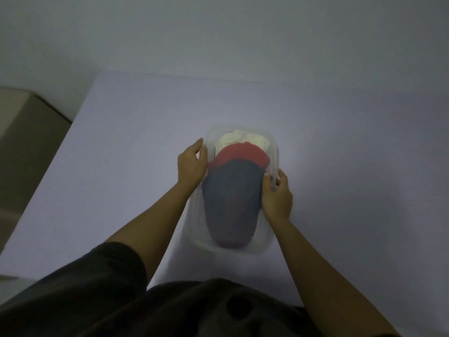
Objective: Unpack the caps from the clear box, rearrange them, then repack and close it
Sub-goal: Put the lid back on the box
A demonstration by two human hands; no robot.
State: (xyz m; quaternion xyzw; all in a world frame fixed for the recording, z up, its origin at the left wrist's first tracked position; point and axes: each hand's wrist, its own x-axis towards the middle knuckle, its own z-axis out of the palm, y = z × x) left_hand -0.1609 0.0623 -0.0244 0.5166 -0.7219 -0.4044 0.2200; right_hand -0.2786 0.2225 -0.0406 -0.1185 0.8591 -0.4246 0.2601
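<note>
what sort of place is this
Likely a plain indoor room, perhaps a home: a pale table before a blank wall, a clear box of caps on it, dim light.

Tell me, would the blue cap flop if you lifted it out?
Probably floppy: the blue cap looks like soft cloth, lying partly over the red cap. Its dull, unshiny surface suggests it won't slip easily. It is likely light, since it sits packed with others in one clear box.

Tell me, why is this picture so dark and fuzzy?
Head view: the light is dim, so colours look dull. Head view: the clear box fades softly into the table. Head view: the blue cap looks smudgy, without fine detail.
</note>
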